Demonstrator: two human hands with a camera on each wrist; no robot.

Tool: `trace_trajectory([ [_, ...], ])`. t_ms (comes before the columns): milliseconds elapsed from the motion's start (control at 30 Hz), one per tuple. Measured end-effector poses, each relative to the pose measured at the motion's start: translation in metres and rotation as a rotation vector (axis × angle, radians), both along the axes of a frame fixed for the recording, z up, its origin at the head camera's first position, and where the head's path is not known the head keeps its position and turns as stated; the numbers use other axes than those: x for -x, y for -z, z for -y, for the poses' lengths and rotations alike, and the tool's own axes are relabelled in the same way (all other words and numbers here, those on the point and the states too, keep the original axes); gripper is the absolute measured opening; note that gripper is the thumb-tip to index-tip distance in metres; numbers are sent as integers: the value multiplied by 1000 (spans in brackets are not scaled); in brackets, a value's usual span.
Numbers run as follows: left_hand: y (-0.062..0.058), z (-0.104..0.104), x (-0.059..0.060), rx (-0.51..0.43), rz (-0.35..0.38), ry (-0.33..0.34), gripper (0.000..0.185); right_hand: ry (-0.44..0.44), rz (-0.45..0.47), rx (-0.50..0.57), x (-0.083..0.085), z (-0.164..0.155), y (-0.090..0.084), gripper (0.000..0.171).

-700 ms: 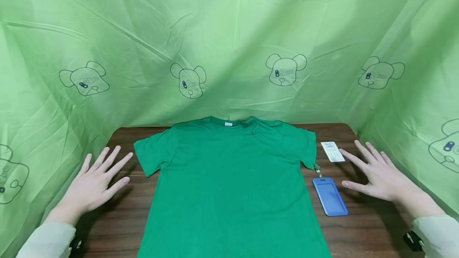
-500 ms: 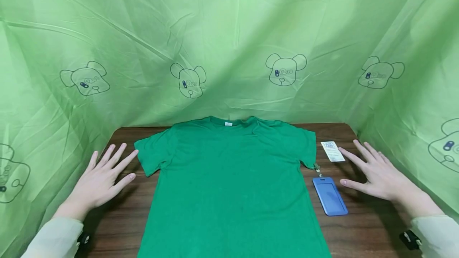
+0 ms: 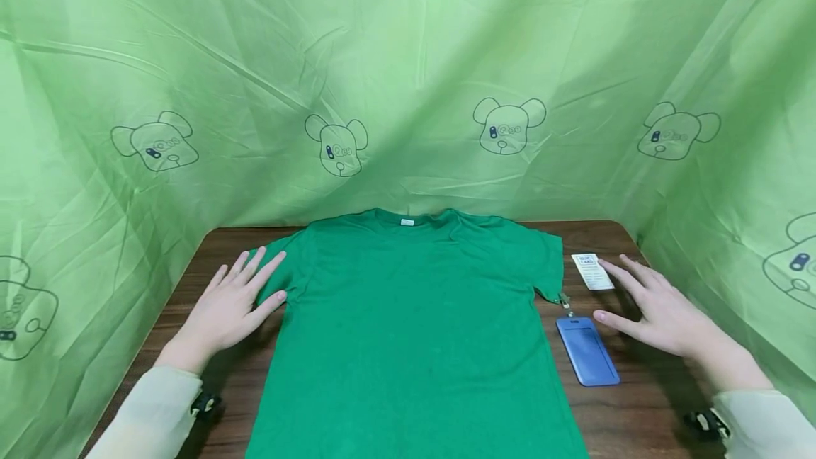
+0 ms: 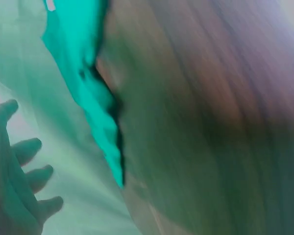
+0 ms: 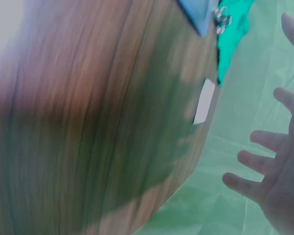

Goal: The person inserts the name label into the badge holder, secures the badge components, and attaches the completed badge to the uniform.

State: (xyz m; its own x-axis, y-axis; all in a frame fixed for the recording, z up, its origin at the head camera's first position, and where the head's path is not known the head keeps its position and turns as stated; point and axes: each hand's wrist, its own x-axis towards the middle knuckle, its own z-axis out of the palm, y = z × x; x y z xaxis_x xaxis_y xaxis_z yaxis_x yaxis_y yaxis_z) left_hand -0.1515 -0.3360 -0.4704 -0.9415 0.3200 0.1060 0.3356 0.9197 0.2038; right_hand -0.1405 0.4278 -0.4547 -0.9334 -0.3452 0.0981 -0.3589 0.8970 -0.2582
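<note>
Nearest the viewer, pale sleeves run forward to two flat hands on the dark wooden table. The left hand has slid inward since a moment ago: it was well out on bare wood, and now its straight, spread fingers lie over the edge of the near sleeve of the green T-shirt, holding nothing. The right hand has drifted slightly toward the shirt too, fingers loose and straight, empty; its thumb lies just beside the top of the blue card holder and its fingertips are at the small white card, though contact cannot be told. Both wrist views are blurred with motion, showing only open fingers, wood and a strip of green cloth. The shirt lies spread face-up in the middle of the table, collar toward the far edge, apparently undisturbed. To judge by this, the hands are closing on the garment from either side, the left one first. Beyond stands the green printed curtain.
</note>
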Motion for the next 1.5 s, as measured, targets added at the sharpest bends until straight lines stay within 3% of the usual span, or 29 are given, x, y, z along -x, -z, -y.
trace_trajectory([
  [233, 3, -29, 10, -155, -37, 4, 76, 26, -2, 79, -10, 17, 5, 98],
  [400, 5, -47, 12, -282, -58, 16, 76, 55, 16, 63, -19, 29, 8, 96],
  [633, 6, -78, 12, -427, -39, -3, 76, 23, 17, 58, -28, 43, 13, 90],
  [867, 12, -105, 7, -475, 2, 15, 73, 69, 76, 48, -33, 47, 20, 94],
  [1133, 18, -119, 3, -522, 20, 18, 69, 119, 124, 53, -37, 51, 32, 100],
  [1500, 23, -136, 5, -650, 115, 41, 68, 78, 176, 67, -27, 58, 28, 109],
])
